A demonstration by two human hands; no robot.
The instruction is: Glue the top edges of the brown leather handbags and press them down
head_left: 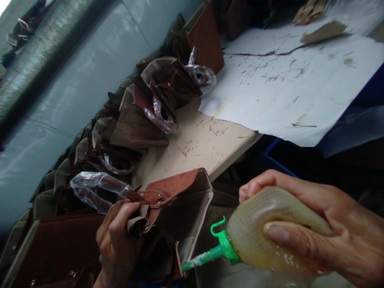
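Observation:
My right hand (312, 224) squeezes a soft, yellowish glue bottle (255, 232). Its green nozzle (207, 258) points left, the whitish, crusted tip at the edge of a brown handbag (177, 188). Whether glue is flowing I cannot make out. My left hand (120, 236) is closed on the bag's side, fingers gripping the material near the strap fitting. The bag is tilted, its dark inside facing me. A plastic-wrapped handle (99, 186) sticks out to the left of it.
Several similar brown bags (141, 116) stand in a row along the pale wall (99, 52). A beige table (207, 140) carries thread scraps, with a white sheet (288, 84) over its far part. A metal pipe (51, 60) crosses the upper left.

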